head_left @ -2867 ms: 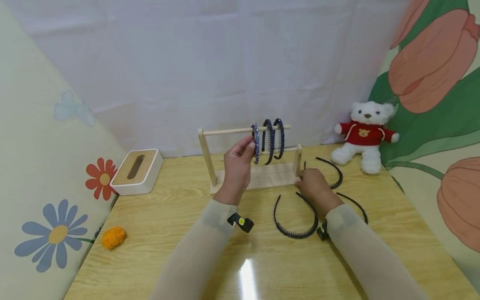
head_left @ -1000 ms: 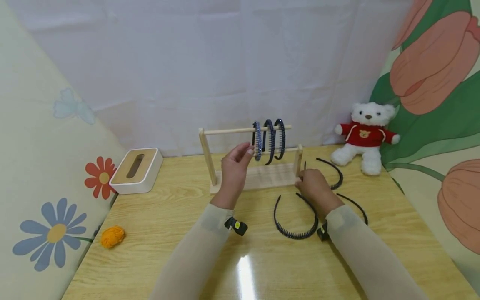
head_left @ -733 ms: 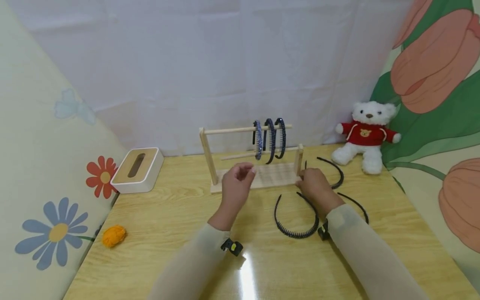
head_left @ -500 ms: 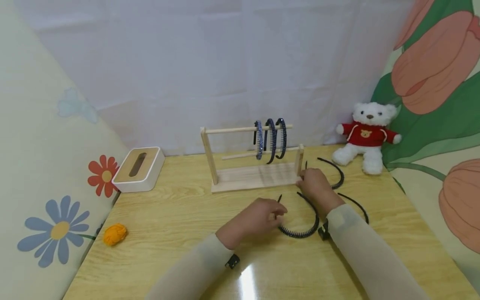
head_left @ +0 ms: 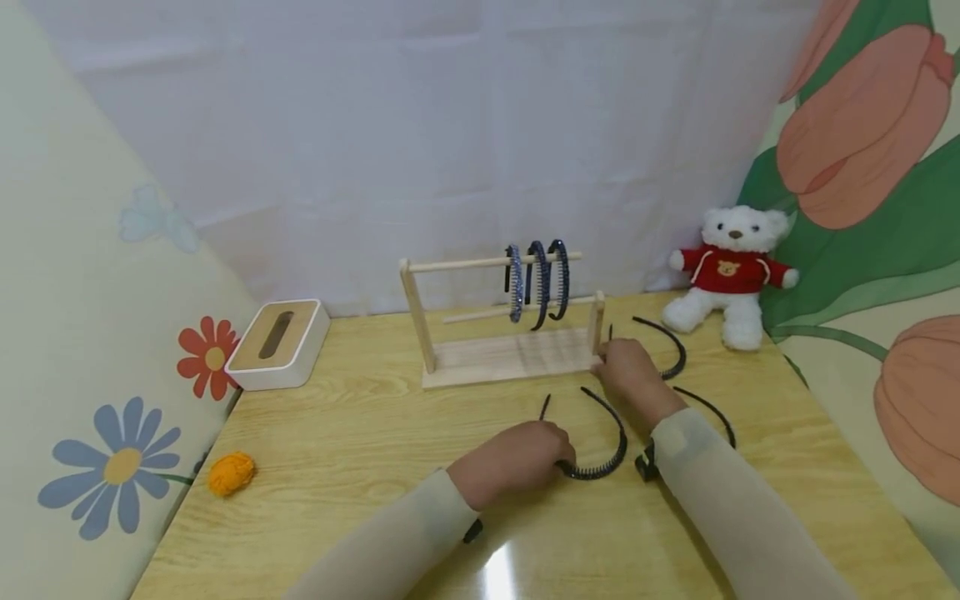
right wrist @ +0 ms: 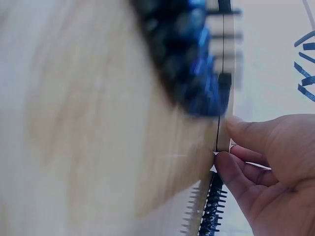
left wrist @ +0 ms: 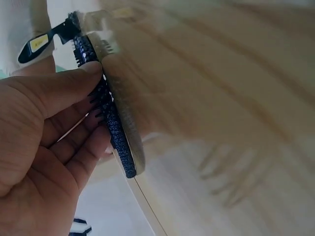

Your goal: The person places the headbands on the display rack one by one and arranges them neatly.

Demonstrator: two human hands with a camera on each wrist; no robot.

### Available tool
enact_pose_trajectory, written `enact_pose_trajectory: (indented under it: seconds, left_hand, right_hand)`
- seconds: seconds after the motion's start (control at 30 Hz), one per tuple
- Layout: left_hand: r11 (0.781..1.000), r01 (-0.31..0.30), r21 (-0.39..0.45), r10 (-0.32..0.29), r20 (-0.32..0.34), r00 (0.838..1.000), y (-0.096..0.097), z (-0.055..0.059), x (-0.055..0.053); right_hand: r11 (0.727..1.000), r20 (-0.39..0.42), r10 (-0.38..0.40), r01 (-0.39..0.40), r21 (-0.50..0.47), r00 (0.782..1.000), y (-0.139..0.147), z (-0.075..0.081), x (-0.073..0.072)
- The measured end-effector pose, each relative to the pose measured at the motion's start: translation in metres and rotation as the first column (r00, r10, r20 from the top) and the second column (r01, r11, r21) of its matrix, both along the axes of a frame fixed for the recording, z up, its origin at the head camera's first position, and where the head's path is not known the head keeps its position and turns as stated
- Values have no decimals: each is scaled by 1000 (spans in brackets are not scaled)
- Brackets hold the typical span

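My left hand (head_left: pixel 517 462) pinches the left side of a dark toothed headband (head_left: pixel 622 442) lying on the table. In the left wrist view, the thumb and fingers hold its glittery dark-blue band (left wrist: pixel 118 130). At the right end of the wooden stand (head_left: pixel 487 360), my right hand (head_left: pixel 636 375) grips the base by its edge; the right wrist view shows thumb and fingertips there. Three headbands hang from the stand's upper rod: a lighter blue sparkly one (head_left: pixel 516 287), a dark one (head_left: pixel 543 287) and another dark one (head_left: pixel 563 279) near the rod's tip.
Two more dark headbands lie by the right forearm, one headband (head_left: pixel 681 354) behind it and another headband (head_left: pixel 718 414) partly hidden under the sleeve. A white bear (head_left: pixel 742 317) in red sits back right. A tissue box (head_left: pixel 296 358) and an orange yarn ball (head_left: pixel 231 473) are at left.
My left hand has let go of the lighter blue headband on the rod, come down toward me and taken hold of the table headband, which has shifted slightly left. The right hand stays put.
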State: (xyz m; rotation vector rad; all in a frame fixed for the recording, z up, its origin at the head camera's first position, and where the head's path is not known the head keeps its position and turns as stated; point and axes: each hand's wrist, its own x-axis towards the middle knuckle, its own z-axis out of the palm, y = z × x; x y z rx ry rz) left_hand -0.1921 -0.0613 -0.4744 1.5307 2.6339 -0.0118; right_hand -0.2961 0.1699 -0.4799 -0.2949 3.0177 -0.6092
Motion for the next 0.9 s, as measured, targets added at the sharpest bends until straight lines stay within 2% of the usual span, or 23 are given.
enact_pose_trajectory:
  seconds: [0.1, 0.2, 0.4, 0.47, 0.5, 0.53, 0.57, 0.6, 0.63, 0.67, 0.73, 0.77, 0.8, 0.83, 0.87, 0.9]
  left_hand:
    - [1000, -27, 11, 27, 29, 999, -15, 1, 2]
    - [997, -58, 42, 54, 91, 994, -34, 0, 4]
    - [977, -167, 136, 133, 231, 964, -75, -1, 12]
    - [959, -207, 192, 145, 297, 944, -90, 3, 15]
    - [945, -233, 228, 145, 346, 927, -99, 5, 17]
    - [927, -260, 270, 137, 403, 905, -107, 8, 19]
    - [899, -303, 315, 128, 474, 871, -114, 11, 22]
    - [865, -350, 359, 112, 542, 833, -122, 15, 24]
    - [822, -408, 397, 98, 608, 788, -129, 19, 26]
    - [769, -475, 429, 81, 671, 737, -136, 23, 28]
    - [637, -611, 470, 29, 778, 628, -147, 28, 31]
    - [554, -684, 475, -18, 828, 560, -151, 30, 32]
    - [462, -755, 466, -64, 866, 495, -155, 32, 33]
    - [364, -816, 449, -120, 892, 437, -158, 34, 34]
    - [266, -865, 425, -177, 904, 390, -161, 35, 35]
    - [178, -898, 402, -223, 905, 361, -162, 36, 36]
  right_hand:
    - [1000, -13, 4, -4, 7, 1000, 0, -1, -1]
    - [1000, -10, 2, -3, -12, 1000, 0, -1, -1]
    - [999, 19, -10, 11, -44, 1000, 1, 3, 2]
    - [999, 34, -9, 11, -50, 999, 0, 3, 2]
    - [998, 41, -10, 12, -54, 999, 0, 3, 2]
    - [998, 46, -10, 13, -58, 999, -1, 3, 2]
    - [998, 49, -9, 11, -58, 999, -1, 3, 2]
    - [998, 49, -6, 9, -57, 999, -1, 3, 2]
    - [998, 46, -3, 6, -55, 999, -1, 3, 2]
    - [999, 43, -1, 4, -54, 999, -1, 3, 2]
    - [999, 40, 1, 1, -51, 999, -1, 3, 1]
    - [999, 42, 4, -2, -49, 999, -1, 3, 1]
    - [999, 41, 1, 1, -48, 999, -1, 3, 1]
    - [999, 43, -2, 4, -46, 999, -1, 3, 1]
    - [999, 47, -7, 9, -47, 999, -1, 3, 1]
    - [999, 48, -8, 10, -46, 999, -1, 3, 1]
